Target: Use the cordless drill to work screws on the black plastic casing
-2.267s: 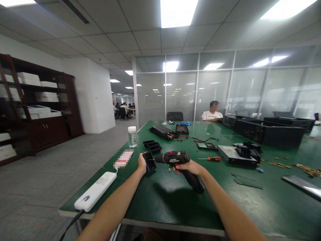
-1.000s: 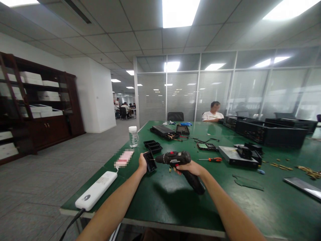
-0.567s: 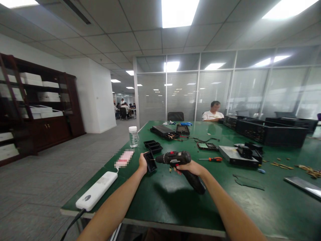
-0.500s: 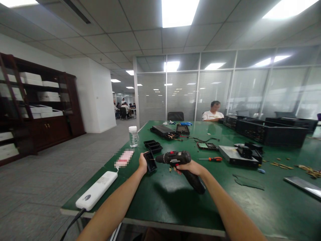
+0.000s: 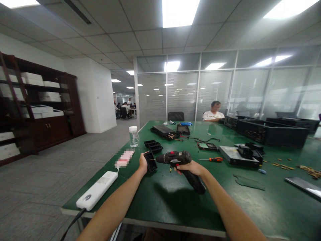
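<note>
My left hand (image 5: 143,163) is closed on a small black plastic part (image 5: 151,161), held upright above the green table (image 5: 170,204). My right hand (image 5: 190,166) grips the handle of a black cordless drill (image 5: 179,160) with red trim. The drill's nose points left and meets the black part.
A white power strip (image 5: 96,190) lies near the table's left front corner, beside a pink item (image 5: 123,158). A clear bottle (image 5: 133,136), black trays (image 5: 152,146), an orange-handled screwdriver (image 5: 212,159), black device housings (image 5: 238,156) and black crates (image 5: 272,133) lie further back. A person (image 5: 213,112) sits at the far end.
Hands, drill and black part keep the same pose; only the view has shifted very slightly.
</note>
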The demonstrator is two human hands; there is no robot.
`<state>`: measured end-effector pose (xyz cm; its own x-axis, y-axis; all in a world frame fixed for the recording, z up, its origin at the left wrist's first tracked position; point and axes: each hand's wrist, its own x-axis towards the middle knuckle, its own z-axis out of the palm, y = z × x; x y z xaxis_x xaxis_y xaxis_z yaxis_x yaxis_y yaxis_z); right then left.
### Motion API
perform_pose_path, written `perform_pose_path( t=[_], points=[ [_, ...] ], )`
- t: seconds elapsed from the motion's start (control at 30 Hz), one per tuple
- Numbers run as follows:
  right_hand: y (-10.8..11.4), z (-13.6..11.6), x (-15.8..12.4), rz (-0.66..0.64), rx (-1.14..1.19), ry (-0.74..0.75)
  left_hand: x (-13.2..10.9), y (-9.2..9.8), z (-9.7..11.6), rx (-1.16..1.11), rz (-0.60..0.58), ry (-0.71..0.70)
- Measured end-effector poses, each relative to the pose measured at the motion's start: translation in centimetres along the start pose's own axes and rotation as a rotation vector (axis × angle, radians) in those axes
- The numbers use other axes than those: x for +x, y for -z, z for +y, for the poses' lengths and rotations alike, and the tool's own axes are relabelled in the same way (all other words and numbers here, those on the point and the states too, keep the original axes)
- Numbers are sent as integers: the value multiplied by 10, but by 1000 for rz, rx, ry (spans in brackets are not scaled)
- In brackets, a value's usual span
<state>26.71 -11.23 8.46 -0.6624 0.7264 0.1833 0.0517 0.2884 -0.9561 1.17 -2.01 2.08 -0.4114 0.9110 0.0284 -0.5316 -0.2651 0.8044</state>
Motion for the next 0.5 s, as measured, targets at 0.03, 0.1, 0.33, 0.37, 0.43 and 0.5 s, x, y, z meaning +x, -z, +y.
perform_pose_path(
  t=[0.03,0.1,0.33,0.37,0.43,0.5],
  points=[
    [0,1,0,-1,3,0,0,0,0,2,-2,-2],
    [1,2,0,-8,-1,4,1,1,-1,8,4,-9],
    [0,0,0,-24,-14,12,-1,1,0,31,8,-5],
    [0,-1,0,-29,-18,14,-1,1,0,28,10,-2],
    [-1,-2,0,-34,-34,16,-3,-1,2,18,14,5],
    [-1,-2,0,-32,-45,11,-4,-2,3,10,13,12]
  ],
)
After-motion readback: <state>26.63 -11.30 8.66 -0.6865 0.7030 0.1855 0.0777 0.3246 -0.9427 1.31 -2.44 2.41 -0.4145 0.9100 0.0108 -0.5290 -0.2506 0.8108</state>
